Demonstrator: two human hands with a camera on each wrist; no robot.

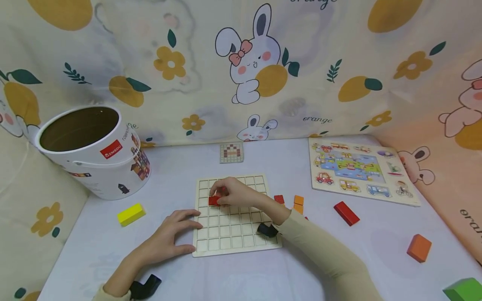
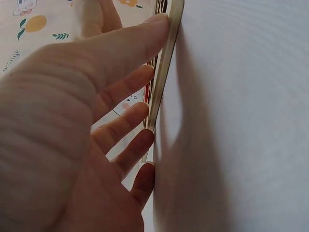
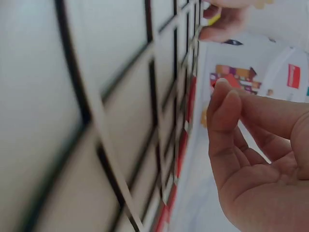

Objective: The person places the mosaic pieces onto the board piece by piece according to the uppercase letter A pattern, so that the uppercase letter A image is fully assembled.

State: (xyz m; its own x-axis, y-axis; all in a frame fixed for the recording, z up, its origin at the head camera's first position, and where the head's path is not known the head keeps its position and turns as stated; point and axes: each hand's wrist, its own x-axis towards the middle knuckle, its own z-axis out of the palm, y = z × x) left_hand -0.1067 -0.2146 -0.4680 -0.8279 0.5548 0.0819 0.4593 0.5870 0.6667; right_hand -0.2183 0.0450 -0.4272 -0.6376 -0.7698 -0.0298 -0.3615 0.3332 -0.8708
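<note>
A cream grid board (image 1: 237, 246) with square cells lies on the table. Above its upper left part, my right hand (image 1: 235, 192) pinches a small red square tile (image 3: 232, 80) between thumb and fingertip. Red tiles (image 3: 182, 150) sit in cells of the board in the right wrist view; the right hand covers much of that area in the head view. At the board's left edge my left hand (image 1: 165, 236) lies with fingers spread, its thumb and fingertips touching the rim, as the left wrist view also shows.
A white bucket (image 1: 113, 179) stands at the back left, near a yellow block (image 1: 131, 214). A pattern card (image 1: 231, 153) lies behind the board. Orange tiles (image 1: 298, 200), a red block (image 1: 346, 213), an orange block (image 1: 419, 248), a green block (image 1: 465, 289) and a vehicle puzzle (image 1: 361, 188) are on the right.
</note>
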